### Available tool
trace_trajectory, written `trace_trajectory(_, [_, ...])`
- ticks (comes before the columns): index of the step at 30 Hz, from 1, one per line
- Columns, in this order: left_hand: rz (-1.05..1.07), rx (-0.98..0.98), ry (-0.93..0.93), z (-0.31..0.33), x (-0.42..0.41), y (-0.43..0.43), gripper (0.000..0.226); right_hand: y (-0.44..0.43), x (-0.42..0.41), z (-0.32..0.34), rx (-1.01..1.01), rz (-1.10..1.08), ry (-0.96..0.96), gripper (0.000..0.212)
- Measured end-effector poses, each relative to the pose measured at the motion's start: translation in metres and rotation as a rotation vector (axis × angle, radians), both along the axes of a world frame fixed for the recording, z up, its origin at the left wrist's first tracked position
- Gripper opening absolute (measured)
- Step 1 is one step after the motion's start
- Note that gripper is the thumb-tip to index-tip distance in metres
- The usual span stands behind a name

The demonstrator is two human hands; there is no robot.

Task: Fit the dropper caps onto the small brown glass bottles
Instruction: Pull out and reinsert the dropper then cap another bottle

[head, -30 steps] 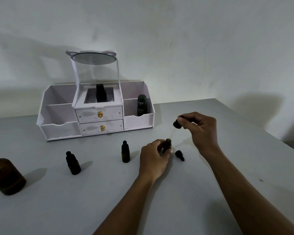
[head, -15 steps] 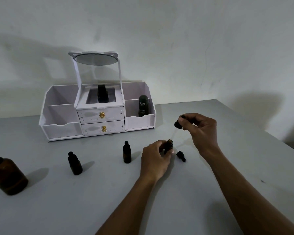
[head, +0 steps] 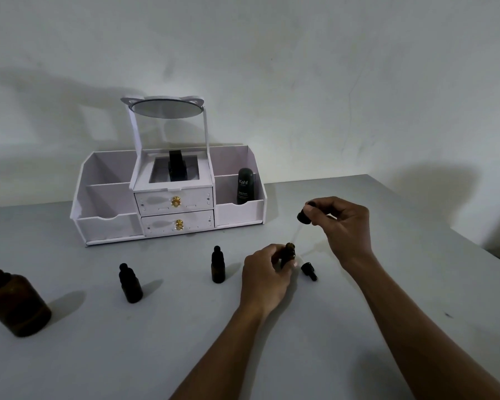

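While the grey tabletop (head: 358, 356) gives plenty of room, risk sits in a small zone near its middle. A white plastic vanity organiser with two gold-knobbed drawers (head: 168, 197) is seen at the back, well clear. A large brown glass jar (head: 15, 304) stands far left, also out of play. Two small capped brown glass dropper bottles (head: 130, 284) (head: 218, 265) are stood upright left of the work.

The left hand (head: 264, 280) is curled around the open small brown glass bottle (head: 289, 254), held upright on the table. The right hand (head: 341, 223) is pinched closed on the black dropper cap with its thin clear glass pipette (head: 303, 216), held above and right of the bottle mouth, not yet inserted.

Misalignment is judged the main hazard: the pipette tip could be struck against the bottle rim and chipped, or the light bottle tipped. A spare black dropper cap (head: 309, 271) lies just beside the held bottle and could be knocked and rolled by either hand.
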State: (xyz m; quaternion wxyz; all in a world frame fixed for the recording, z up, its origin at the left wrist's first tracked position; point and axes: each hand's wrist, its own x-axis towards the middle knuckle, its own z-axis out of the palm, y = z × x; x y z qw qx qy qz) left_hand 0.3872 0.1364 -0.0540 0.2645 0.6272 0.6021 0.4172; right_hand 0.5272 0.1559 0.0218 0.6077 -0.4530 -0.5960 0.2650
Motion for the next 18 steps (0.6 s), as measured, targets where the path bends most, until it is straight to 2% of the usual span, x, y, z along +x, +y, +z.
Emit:
trace_trajectory(4, [-0.009, -0.008, -0.004, -0.001, 0.000, 0.000, 0.042, -0.005, 0.000, 0.010, 0.027, 0.002, 0.027, 0.003])
trace_trajectory(7, [-0.009, -0.016, -0.021, 0.001, -0.002, -0.005, 0.050, -0.010, -0.001, 0.025, 0.063, -0.004, 0.055, 0.005])
trace_trajectory(11, [-0.026, -0.073, -0.119, 0.008, -0.008, -0.023, 0.057, -0.019, -0.007, 0.048, 0.122, 0.024, 0.076, 0.003])
trace_trajectory(15, [-0.068, -0.168, -0.235, 0.015, -0.023, -0.059, 0.048, -0.032, -0.031, 0.064, 0.155, 0.103, 0.055, 0.009])
trace_trajectory(18, [-0.071, -0.280, -0.389, 0.020, -0.047, -0.096, 0.039, -0.044, -0.063, 0.070, 0.170, 0.201, 0.032, 0.011])
